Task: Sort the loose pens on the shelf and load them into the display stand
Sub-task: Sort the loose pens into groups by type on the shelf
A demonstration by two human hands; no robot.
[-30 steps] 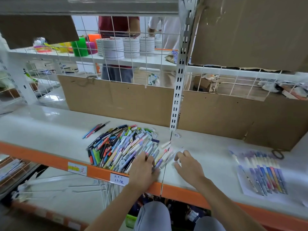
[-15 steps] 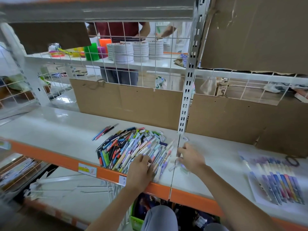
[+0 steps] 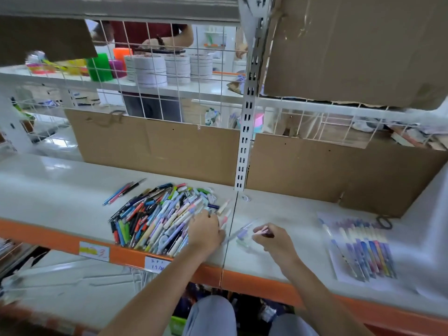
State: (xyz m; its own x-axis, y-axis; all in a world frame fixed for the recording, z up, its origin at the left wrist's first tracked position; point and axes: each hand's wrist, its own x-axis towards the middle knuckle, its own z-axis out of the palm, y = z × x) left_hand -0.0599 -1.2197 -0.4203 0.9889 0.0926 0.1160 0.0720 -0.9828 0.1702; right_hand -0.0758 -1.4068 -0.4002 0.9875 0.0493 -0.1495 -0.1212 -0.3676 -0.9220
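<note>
A pile of loose pens in many colours lies on the white shelf, near its orange front edge. My left hand rests on the pile's right side, fingers spread over the pens. My right hand hovers just right of the shelf seam and pinches a pink pen in its fingertips. A few pale pens lie blurred between my two hands. A row of sorted purple and blue pens lies on a white sheet at the right. No display stand shows.
Three pens lie apart, left of the pile. Cardboard panels line the shelf's back behind a slotted upright. Scissors lie by the sorted row. Tape rolls stand on the far shelf, where another person works.
My right hand drew back from the shelf seam toward me and now pinches a pink pen. My left hand shifted onto the pile's right edge. The view tilted slightly.
</note>
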